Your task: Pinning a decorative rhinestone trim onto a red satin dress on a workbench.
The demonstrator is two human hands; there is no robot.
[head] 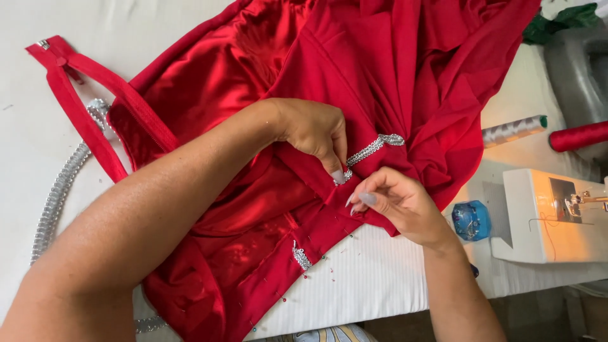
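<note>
A red satin garment [354, 69] lies spread over a white table [373, 278]. My left hand [313, 130] presses down on a strip of silver rhinestone trim [373, 149] that lies on the fabric, its fingertips at the trim's lower end. My right hand [396, 199] pinches the red fabric edge just below that trim, fingers closed together. A second short piece of silver trim [301, 256] sits on the pinned hem further down. Small coloured pin heads dot the hem.
A long silver trim strip [57, 190] runs along the table's left side near a red zipper band [69, 95]. At right stand a white sewing machine [544, 215], a blue pin holder [472, 220], a grey thread spool [514, 130] and a red spool [577, 135].
</note>
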